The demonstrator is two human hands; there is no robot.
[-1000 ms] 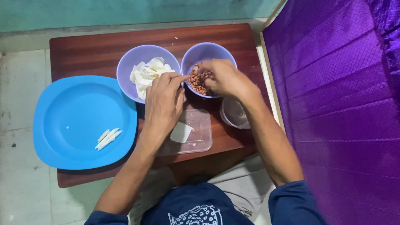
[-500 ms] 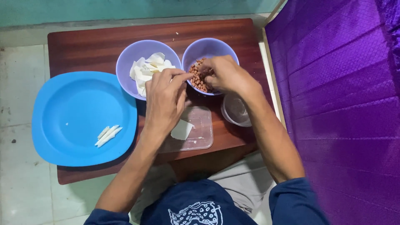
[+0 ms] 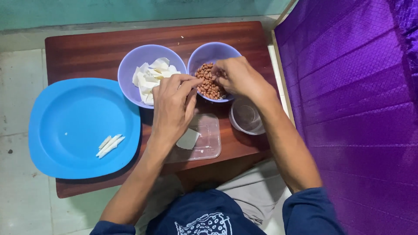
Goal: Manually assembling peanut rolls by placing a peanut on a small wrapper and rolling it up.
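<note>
R hand (image 3: 237, 78) is curled over the peanuts (image 3: 208, 85) in the right-hand purple bowl (image 3: 204, 54), fingertips pinched narrow down among them, tho can't tell if any nuts are actually gripped; L hand (image 3: 172, 109) hovers w/ fingers bunched at the rim between the two bowls, holding nothing I can make out. Nuts look small, hard, light & rolly, so prob best taken in a fingertip pinch from the top of the pile, w/ the soft white wrapper pieces (image 3: 150, 78) in the left bowl likely needing a gentle edge grip.

On the table (image 3: 87, 48), the plate (image 3: 65, 113) lies left, holding rolled sticks (image 3: 109, 145). Behind the flat tray (image 3: 209, 141) sit the wrapper bowl (image 3: 130, 69) and, right of it, the peanut bowl (image 3: 209, 54). A small cup (image 3: 248, 117) sits right of the tray.
</note>
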